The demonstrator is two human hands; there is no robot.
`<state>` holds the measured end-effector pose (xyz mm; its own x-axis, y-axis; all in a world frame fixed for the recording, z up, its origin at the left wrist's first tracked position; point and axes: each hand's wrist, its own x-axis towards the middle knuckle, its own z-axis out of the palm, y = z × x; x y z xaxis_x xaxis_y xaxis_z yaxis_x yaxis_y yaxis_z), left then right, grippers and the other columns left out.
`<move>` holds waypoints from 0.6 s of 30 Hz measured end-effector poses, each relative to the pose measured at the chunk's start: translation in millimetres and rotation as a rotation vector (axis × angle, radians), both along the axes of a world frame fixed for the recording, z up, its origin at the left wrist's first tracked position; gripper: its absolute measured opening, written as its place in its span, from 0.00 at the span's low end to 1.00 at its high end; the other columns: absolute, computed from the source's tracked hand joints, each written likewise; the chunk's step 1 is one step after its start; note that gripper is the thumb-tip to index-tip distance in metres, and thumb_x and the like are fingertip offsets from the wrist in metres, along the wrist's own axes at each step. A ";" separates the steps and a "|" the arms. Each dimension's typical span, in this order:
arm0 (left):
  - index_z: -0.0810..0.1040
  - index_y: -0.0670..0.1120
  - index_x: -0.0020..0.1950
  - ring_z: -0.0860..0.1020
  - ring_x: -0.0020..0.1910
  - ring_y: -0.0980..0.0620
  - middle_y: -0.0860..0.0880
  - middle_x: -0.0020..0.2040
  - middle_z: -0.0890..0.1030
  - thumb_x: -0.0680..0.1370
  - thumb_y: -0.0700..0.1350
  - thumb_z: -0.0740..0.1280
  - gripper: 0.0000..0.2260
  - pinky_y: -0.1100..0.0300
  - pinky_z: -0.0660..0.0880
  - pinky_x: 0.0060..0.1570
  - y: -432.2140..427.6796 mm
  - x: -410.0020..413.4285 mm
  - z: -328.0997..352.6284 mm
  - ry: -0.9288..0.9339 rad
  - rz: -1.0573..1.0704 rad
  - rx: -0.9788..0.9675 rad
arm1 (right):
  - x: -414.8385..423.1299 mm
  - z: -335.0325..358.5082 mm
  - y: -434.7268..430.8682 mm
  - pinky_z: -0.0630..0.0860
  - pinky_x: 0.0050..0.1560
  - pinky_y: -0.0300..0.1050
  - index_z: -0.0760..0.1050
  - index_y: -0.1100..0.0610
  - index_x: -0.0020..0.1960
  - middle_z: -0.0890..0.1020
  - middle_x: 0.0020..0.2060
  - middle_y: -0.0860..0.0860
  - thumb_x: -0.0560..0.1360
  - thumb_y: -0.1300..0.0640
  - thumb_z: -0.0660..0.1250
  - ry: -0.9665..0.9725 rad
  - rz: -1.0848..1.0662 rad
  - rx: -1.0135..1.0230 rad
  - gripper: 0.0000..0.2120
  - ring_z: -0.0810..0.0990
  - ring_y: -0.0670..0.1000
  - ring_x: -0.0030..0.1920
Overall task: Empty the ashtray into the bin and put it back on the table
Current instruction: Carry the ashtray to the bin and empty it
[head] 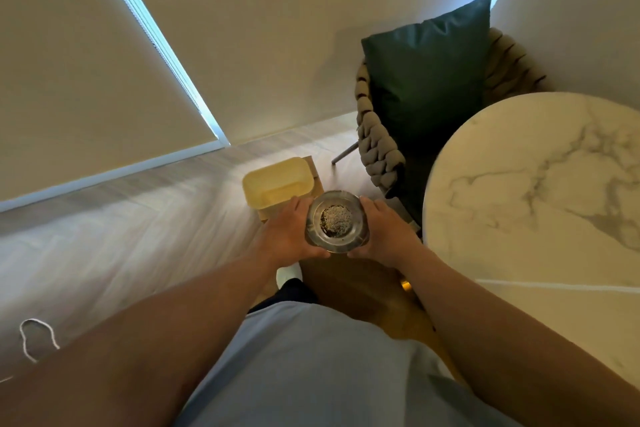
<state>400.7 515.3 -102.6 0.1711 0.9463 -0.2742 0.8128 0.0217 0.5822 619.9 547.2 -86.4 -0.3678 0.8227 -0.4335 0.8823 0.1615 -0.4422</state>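
Both hands' fingers (300, 204) closed round full ashtray (335, 220) (upright), above bin (277, 180)

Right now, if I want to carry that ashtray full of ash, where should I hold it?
Hold the ashtray by its round outer wall, one hand on each side, as the left hand and right hand do here. It is wide, open on top and full of ash, so side grips probably keep it level and your fingers clean.
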 end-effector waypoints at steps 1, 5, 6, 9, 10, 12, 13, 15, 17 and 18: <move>0.65 0.51 0.72 0.72 0.56 0.52 0.52 0.59 0.73 0.58 0.63 0.80 0.47 0.52 0.75 0.55 6.6 -10.1 0.5 0.004 0.017 0.004 | -10.9 -0.6 10.1 0.74 0.64 0.56 0.56 0.52 0.74 0.70 0.67 0.54 0.61 0.44 0.80 0.003 0.010 -0.002 0.50 0.70 0.56 0.67; 0.66 0.51 0.71 0.72 0.56 0.52 0.51 0.59 0.73 0.58 0.65 0.79 0.46 0.52 0.75 0.55 31.0 -55.0 0.1 0.006 0.067 0.004 | -58.2 -2.9 48.2 0.73 0.62 0.54 0.54 0.52 0.75 0.70 0.66 0.54 0.61 0.44 0.81 0.000 0.062 -0.003 0.53 0.71 0.56 0.65; 0.66 0.51 0.71 0.73 0.57 0.52 0.51 0.60 0.73 0.58 0.65 0.79 0.47 0.52 0.76 0.56 35.6 -64.9 -0.4 0.004 0.073 0.002 | -68.0 -4.1 55.1 0.73 0.62 0.54 0.53 0.51 0.75 0.70 0.65 0.54 0.61 0.44 0.81 -0.002 0.072 -0.005 0.53 0.71 0.56 0.64; 0.65 0.51 0.71 0.73 0.57 0.51 0.52 0.60 0.73 0.58 0.67 0.78 0.47 0.53 0.76 0.55 49.9 -96.3 -3.2 0.017 0.098 -0.008 | -100.1 -9.5 75.3 0.74 0.61 0.54 0.54 0.50 0.74 0.71 0.65 0.53 0.60 0.42 0.80 -0.013 0.103 -0.010 0.52 0.73 0.56 0.63; 0.65 0.52 0.71 0.73 0.57 0.51 0.52 0.60 0.73 0.58 0.67 0.78 0.47 0.53 0.76 0.55 53.7 -105.8 -5.1 0.017 0.109 -0.010 | -109.7 -11.7 80.9 0.74 0.60 0.54 0.54 0.50 0.74 0.71 0.65 0.53 0.60 0.42 0.80 -0.014 0.114 -0.007 0.52 0.73 0.56 0.63; 0.65 0.52 0.70 0.73 0.56 0.51 0.51 0.59 0.72 0.58 0.67 0.78 0.46 0.52 0.76 0.54 58.1 -121.8 -8.8 0.011 0.137 -0.021 | -126.7 -15.7 90.3 0.74 0.59 0.54 0.54 0.50 0.74 0.71 0.66 0.53 0.60 0.41 0.80 -0.014 0.136 -0.008 0.52 0.73 0.56 0.64; 0.66 0.51 0.70 0.73 0.55 0.51 0.51 0.59 0.72 0.57 0.67 0.77 0.46 0.51 0.76 0.53 59.5 -128.0 -10.2 0.012 0.150 -0.027 | -133.4 -17.1 94.0 0.75 0.59 0.54 0.54 0.49 0.74 0.71 0.66 0.53 0.60 0.41 0.80 -0.012 0.145 -0.013 0.52 0.73 0.56 0.64; 0.66 0.51 0.70 0.73 0.55 0.50 0.51 0.58 0.73 0.57 0.68 0.77 0.46 0.50 0.77 0.53 60.9 -138.2 -14.8 0.015 0.174 -0.038 | -145.2 -22.4 101.5 0.76 0.60 0.55 0.53 0.49 0.74 0.70 0.66 0.53 0.59 0.41 0.81 -0.013 0.166 -0.036 0.53 0.72 0.56 0.64; 0.66 0.50 0.70 0.73 0.54 0.50 0.51 0.58 0.73 0.57 0.68 0.76 0.47 0.50 0.77 0.52 61.6 -143.9 -19.3 0.012 0.206 -0.043 | -153.7 -27.1 107.0 0.76 0.61 0.55 0.52 0.49 0.75 0.70 0.66 0.53 0.60 0.42 0.81 -0.012 0.190 -0.052 0.54 0.72 0.56 0.64; 0.66 0.50 0.70 0.74 0.54 0.50 0.51 0.58 0.73 0.57 0.68 0.77 0.47 0.50 0.77 0.52 62.4 -145.9 -22.3 0.012 0.216 -0.048 | -157.1 -29.6 110.0 0.75 0.61 0.55 0.52 0.50 0.75 0.70 0.66 0.54 0.60 0.42 0.81 -0.010 0.201 -0.059 0.54 0.72 0.56 0.64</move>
